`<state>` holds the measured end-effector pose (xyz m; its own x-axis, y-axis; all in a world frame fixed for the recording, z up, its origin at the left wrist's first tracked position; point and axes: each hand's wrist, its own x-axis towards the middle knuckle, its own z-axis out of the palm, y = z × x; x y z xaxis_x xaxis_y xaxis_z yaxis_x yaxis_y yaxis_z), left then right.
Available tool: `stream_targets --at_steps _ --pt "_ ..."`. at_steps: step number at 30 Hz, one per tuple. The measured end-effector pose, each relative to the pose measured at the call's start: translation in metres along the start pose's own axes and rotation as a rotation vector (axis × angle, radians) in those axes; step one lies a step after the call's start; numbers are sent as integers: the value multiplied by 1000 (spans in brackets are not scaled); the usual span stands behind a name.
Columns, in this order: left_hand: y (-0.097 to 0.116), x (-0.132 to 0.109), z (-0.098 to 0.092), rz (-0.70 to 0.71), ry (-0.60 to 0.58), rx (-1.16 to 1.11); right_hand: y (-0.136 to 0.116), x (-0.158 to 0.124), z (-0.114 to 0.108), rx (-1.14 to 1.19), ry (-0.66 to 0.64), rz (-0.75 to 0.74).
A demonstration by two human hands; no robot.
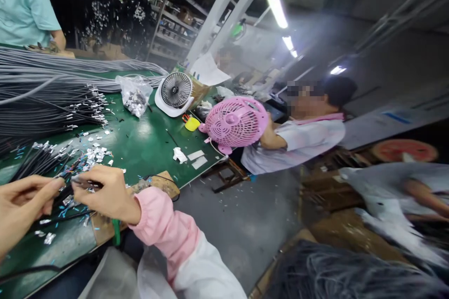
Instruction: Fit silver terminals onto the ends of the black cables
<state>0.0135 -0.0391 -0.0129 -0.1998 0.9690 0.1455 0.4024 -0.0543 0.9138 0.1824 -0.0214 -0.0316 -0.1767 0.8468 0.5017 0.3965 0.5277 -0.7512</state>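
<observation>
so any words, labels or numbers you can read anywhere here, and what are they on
None can be read.
White paper slips on the green table: blank or too small to tell.
White sheet behind the white fan: no print shows.
Pink fan: no brand visible.
Blue patch on the far wall: too blurred.
</observation>
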Motion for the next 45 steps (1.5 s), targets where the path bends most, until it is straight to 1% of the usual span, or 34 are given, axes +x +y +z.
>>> stream_targets --at_steps 2,5,8,10,12,14,16,19,21,23,26,28,30,33,35,39,42,45 --pt "-9 2 -2 -51 -15 -35 -6 4 -4 106 -29 168" --pt "-12 3 -3 -83 -32 -42 -16 8 -12 284 -38 368" --pt "-9 4 -1 -86 -42 -47 -23 10 -18 405 -66 472" --pt "-8 3 0 -87 -47 -51 -24 11 -19 450 -88 510" --pt "-10 2 1 -74 -54 -51 -23 11 -18 482 -83 533" --pt "-13 2 1 -50 -58 -53 -22 10 -16 499 -64 516" --pt "-15 1 1 -35 -67 -54 -20 10 -13 477 -42 442" --pt "-13 2 1 -41 -88 -46 -19 10 -10 329 -29 295" --pt "-9 2 2 -45 -86 -46 -19 11 -9 219 -69 240" --pt "-4 2 3 -41 -39 -54 -20 11 -10 154 -97 240" --pt "3 -1 7 -36 9 -48 -20 10 -15 150 -59 275" --pt "8 -4 9 10 24 -11 -20 9 -18 177 -38 272" --pt "10 -6 10 99 32 43 -18 9 -20 184 -52 252" --pt "12 -7 11 208 3 75 -15 8 -20 176 -86 230" --pt "13 -7 11 233 -9 68 -12 6 -20 181 -101 212" --pt "14 -4 10 209 -41 64 -7 4 -19 170 -99 160" --pt "15 -3 10 194 -74 48 -3 2 -19 125 -127 65" --pt "18 -1 9 178 -153 23 -2 2 -21 41 -175 -17"
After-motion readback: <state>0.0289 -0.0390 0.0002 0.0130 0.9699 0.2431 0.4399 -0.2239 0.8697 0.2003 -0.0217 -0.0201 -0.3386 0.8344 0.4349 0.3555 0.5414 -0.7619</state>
